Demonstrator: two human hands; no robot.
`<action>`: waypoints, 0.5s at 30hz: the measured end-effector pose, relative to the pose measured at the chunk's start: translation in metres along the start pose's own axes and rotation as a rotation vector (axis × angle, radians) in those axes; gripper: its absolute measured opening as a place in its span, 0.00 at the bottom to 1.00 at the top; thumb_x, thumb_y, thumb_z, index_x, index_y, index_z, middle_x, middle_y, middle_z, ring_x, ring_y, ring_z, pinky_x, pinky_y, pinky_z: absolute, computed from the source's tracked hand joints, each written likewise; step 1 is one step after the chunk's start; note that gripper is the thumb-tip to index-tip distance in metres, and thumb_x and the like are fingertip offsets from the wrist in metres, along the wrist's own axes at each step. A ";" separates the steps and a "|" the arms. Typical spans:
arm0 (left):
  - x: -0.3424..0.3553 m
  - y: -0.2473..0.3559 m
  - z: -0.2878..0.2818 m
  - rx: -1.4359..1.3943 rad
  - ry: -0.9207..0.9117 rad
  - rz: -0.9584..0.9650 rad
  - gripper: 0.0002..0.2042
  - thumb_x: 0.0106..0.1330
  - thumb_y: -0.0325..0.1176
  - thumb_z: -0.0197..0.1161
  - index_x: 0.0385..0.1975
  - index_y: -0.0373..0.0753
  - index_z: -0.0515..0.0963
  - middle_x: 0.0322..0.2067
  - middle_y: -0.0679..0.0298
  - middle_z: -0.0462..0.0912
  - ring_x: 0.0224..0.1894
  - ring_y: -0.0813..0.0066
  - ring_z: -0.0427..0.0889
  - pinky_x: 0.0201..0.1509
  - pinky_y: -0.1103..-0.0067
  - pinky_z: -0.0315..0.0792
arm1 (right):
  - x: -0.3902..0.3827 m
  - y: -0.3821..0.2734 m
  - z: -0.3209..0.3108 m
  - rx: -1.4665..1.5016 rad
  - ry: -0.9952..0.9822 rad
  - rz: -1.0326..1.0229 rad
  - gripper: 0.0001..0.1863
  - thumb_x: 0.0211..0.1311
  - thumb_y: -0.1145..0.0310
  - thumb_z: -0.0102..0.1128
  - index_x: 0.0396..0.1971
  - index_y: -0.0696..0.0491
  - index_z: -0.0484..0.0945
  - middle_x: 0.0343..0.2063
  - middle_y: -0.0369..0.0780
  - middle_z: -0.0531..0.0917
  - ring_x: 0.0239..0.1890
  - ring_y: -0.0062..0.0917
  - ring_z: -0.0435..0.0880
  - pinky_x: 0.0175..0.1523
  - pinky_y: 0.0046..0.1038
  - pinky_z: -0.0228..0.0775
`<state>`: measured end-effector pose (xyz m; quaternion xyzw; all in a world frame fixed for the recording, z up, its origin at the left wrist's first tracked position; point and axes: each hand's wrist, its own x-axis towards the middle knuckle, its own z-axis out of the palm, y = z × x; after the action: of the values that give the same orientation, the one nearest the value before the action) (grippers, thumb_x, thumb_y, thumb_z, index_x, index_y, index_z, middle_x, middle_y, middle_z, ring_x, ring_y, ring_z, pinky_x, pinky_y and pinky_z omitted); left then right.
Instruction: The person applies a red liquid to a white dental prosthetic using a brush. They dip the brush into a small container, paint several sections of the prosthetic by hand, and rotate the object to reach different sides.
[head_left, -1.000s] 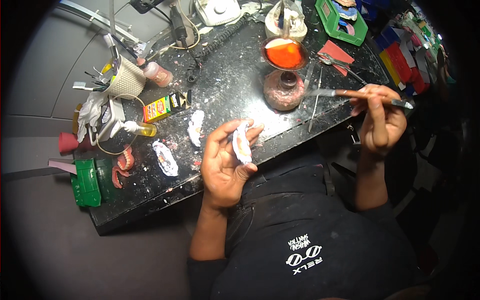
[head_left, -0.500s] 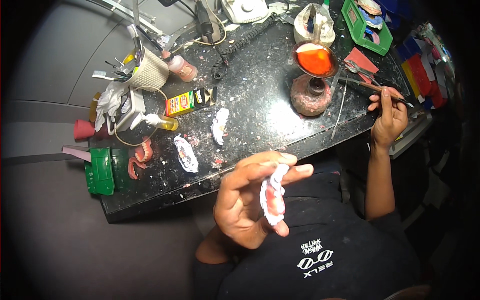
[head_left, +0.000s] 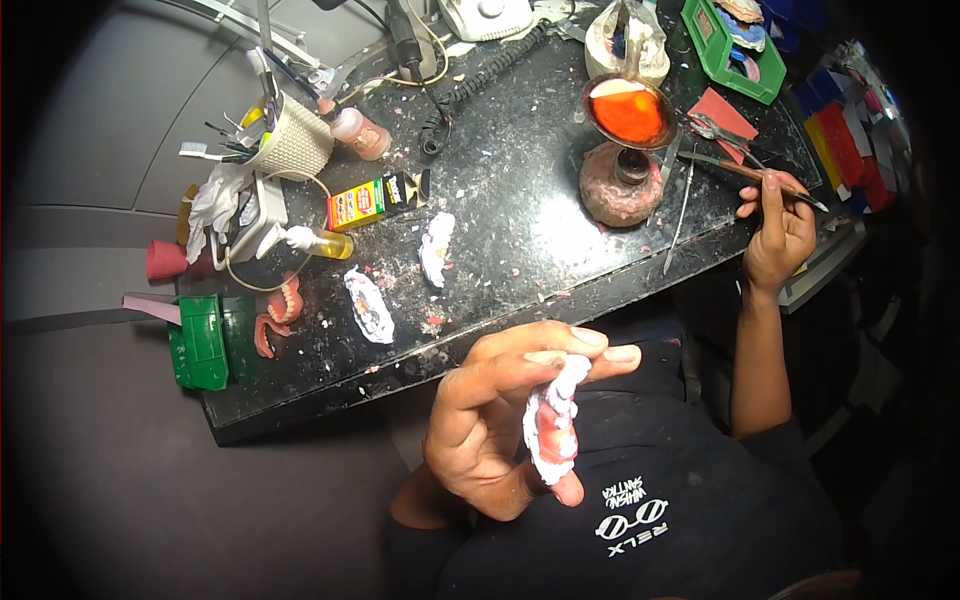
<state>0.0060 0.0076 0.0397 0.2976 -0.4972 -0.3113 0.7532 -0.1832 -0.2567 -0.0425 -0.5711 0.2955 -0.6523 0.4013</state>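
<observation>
My left hand (head_left: 490,425) is raised in front of my chest, pinching a white dental piece with pink wax (head_left: 554,437) on edge between thumb and fingers. At the right edge of the bench, my right hand (head_left: 780,235) grips a wax knife (head_left: 735,169) by its brown handle. Its blade points left, toward a metal ladle (head_left: 670,126) of glowing orange-red liquid. Just below the ladle stands a round, pink-crusted burner (head_left: 615,190). Two more white dental pieces, one nearer (head_left: 369,305) and one farther (head_left: 436,250), lie on the bench.
Pink dentures (head_left: 285,300) lie beside a green bin (head_left: 200,345) at the left. Behind are a brush basket (head_left: 300,145), a small box (head_left: 357,206) and a yellow-liquid bottle (head_left: 333,245). A thin metal tool (head_left: 681,220) and pink wax sheet (head_left: 724,115) lie at the right.
My left hand has lowered slightly toward me and turned the dental piece a little, showing more of its pink side. The right hand with the wax knife has hardly moved.
</observation>
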 end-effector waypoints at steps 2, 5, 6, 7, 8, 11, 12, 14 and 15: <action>0.000 0.001 -0.001 0.033 -0.014 0.015 0.36 0.58 0.33 0.74 0.60 0.25 0.60 0.57 0.35 0.67 0.61 0.45 0.75 0.63 0.51 0.74 | 0.000 0.000 0.000 -0.003 0.000 0.003 0.08 0.68 0.77 0.60 0.43 0.65 0.78 0.33 0.44 0.83 0.29 0.22 0.84 0.28 0.18 0.76; 0.001 0.003 0.000 0.032 0.006 -0.015 0.35 0.59 0.32 0.74 0.60 0.25 0.60 0.56 0.36 0.67 0.61 0.45 0.75 0.62 0.50 0.74 | 0.001 0.000 0.001 -0.008 -0.005 -0.002 0.08 0.68 0.77 0.60 0.43 0.65 0.77 0.33 0.44 0.83 0.29 0.22 0.84 0.29 0.18 0.76; 0.001 0.003 0.000 0.029 0.010 -0.009 0.35 0.59 0.33 0.74 0.60 0.25 0.60 0.56 0.36 0.67 0.60 0.45 0.75 0.62 0.51 0.74 | 0.001 0.000 0.001 -0.007 -0.003 -0.001 0.08 0.68 0.77 0.60 0.43 0.65 0.78 0.33 0.44 0.83 0.29 0.22 0.84 0.29 0.18 0.76; 0.001 0.002 -0.001 0.027 0.013 -0.003 0.35 0.59 0.33 0.74 0.60 0.25 0.60 0.56 0.36 0.67 0.60 0.44 0.76 0.62 0.51 0.74 | 0.000 0.000 0.001 -0.006 -0.001 0.000 0.08 0.68 0.77 0.61 0.43 0.65 0.78 0.33 0.44 0.83 0.29 0.22 0.84 0.29 0.18 0.76; 0.000 0.003 0.000 0.028 0.014 -0.002 0.35 0.59 0.33 0.74 0.60 0.25 0.60 0.56 0.36 0.67 0.60 0.44 0.76 0.62 0.51 0.74 | 0.000 0.000 0.001 -0.005 -0.002 0.001 0.08 0.68 0.77 0.61 0.43 0.65 0.78 0.33 0.44 0.83 0.29 0.22 0.84 0.29 0.18 0.76; -0.001 0.003 0.002 0.031 0.022 -0.007 0.35 0.59 0.34 0.74 0.60 0.25 0.61 0.56 0.35 0.68 0.59 0.43 0.77 0.62 0.52 0.74 | 0.000 0.000 0.000 -0.008 -0.003 0.005 0.08 0.68 0.77 0.61 0.42 0.65 0.78 0.32 0.43 0.83 0.29 0.21 0.83 0.29 0.18 0.75; -0.001 0.001 0.002 0.024 0.023 0.007 0.36 0.59 0.35 0.74 0.60 0.24 0.61 0.56 0.35 0.68 0.58 0.43 0.77 0.62 0.52 0.75 | 0.000 0.000 0.000 -0.012 -0.003 0.003 0.08 0.68 0.77 0.61 0.42 0.65 0.78 0.32 0.43 0.83 0.29 0.21 0.83 0.29 0.18 0.75; -0.001 0.000 0.002 0.017 0.024 0.020 0.36 0.59 0.35 0.74 0.60 0.24 0.61 0.56 0.34 0.68 0.58 0.43 0.77 0.62 0.53 0.75 | 0.000 0.000 0.000 -0.015 -0.002 0.001 0.08 0.68 0.77 0.61 0.42 0.65 0.78 0.32 0.43 0.83 0.29 0.21 0.83 0.29 0.18 0.75; -0.001 0.000 0.002 0.027 0.018 0.019 0.36 0.58 0.36 0.74 0.60 0.24 0.61 0.56 0.34 0.69 0.58 0.43 0.77 0.62 0.53 0.74 | -0.001 0.000 0.000 -0.014 -0.003 0.000 0.08 0.68 0.77 0.61 0.42 0.65 0.78 0.32 0.43 0.83 0.29 0.21 0.83 0.29 0.18 0.75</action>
<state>0.0036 0.0087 0.0400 0.3056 -0.4973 -0.2946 0.7566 -0.1835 -0.2562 -0.0429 -0.5746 0.2995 -0.6494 0.3979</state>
